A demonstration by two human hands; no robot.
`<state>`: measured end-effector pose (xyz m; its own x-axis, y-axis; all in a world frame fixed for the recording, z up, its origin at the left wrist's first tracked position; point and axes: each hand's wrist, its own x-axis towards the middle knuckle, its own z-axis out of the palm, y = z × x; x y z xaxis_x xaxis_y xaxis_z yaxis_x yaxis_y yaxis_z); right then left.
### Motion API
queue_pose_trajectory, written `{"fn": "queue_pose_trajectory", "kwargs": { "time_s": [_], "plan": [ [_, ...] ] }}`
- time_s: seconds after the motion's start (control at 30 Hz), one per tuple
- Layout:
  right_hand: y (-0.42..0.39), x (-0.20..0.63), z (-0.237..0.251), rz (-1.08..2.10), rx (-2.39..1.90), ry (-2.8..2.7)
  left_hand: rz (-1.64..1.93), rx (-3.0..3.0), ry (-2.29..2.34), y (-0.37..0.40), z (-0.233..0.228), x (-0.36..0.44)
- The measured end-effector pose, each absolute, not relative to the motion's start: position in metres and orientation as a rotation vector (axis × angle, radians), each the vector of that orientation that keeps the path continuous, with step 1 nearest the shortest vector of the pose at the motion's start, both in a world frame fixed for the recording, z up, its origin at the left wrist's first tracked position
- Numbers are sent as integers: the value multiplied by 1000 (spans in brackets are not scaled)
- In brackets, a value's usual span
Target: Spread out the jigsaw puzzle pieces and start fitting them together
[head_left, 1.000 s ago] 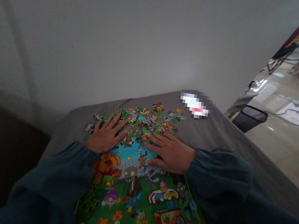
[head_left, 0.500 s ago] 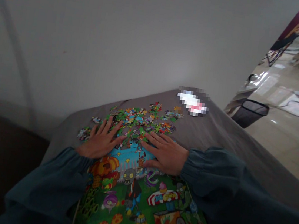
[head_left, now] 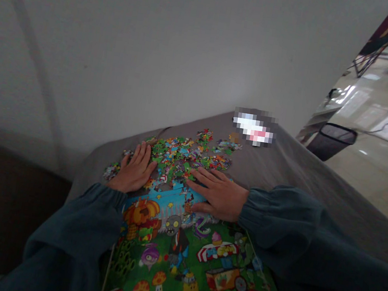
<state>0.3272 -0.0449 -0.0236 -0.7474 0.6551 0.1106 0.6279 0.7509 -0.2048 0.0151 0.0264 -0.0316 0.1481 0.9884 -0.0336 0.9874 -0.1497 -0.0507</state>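
A colourful cartoon jigsaw puzzle (head_left: pixel 177 259) lies in front of me, its lower part a joined picture with a zombie figure and mushrooms. Past its far edge spreads a heap of loose puzzle pieces (head_left: pixel 182 151). My left hand (head_left: pixel 134 168) rests palm down at the heap's left side, fingers stretched out and nothing gripped. Flat over the puzzle's upper right part lies my right hand (head_left: pixel 219 195), its fingers extended towards the loose pieces. Whatever is under both palms is hidden.
Grey cloth (head_left: pixel 286 162) covers the surface below the puzzle. A pixelated bright phone-like object (head_left: pixel 253 129) lies at its far corner. A pale wall (head_left: pixel 179 46) rises behind. On the floor to the right stands a dark mesh bin (head_left: pixel 333 142).
My left hand's fingers have drawn closer together. The right hand stays nearly in place on the puzzle. The whole view has shifted slightly.
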Motion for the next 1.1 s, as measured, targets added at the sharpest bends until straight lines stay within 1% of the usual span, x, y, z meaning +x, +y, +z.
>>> {"fn": "queue_pose_trajectory", "kwargs": {
  "time_s": [0.13,0.23,0.43,0.5,0.63,0.83,1.1],
  "plan": [
    [-46,327,-23,195,-1053,-2768,181,-2359,-2034,29,-29,-3],
    [-44,328,-22,233,-1043,-2777,239,-2368,-2038,24,-26,-8],
    [-41,331,-20,306,-995,-2820,268,-2411,-2123,4,-21,16],
    [-41,331,-20,297,-987,-2823,224,-2444,-2103,-1,-20,24],
    [-42,330,-21,279,-1012,-2822,14,-2387,-2086,1,-14,21],
    [-41,329,-25,272,-997,-2808,-302,-2243,-2085,27,-11,2],
    [-41,331,-27,298,-982,-2771,-362,-2379,-1982,62,-10,-4]
  ]
}}
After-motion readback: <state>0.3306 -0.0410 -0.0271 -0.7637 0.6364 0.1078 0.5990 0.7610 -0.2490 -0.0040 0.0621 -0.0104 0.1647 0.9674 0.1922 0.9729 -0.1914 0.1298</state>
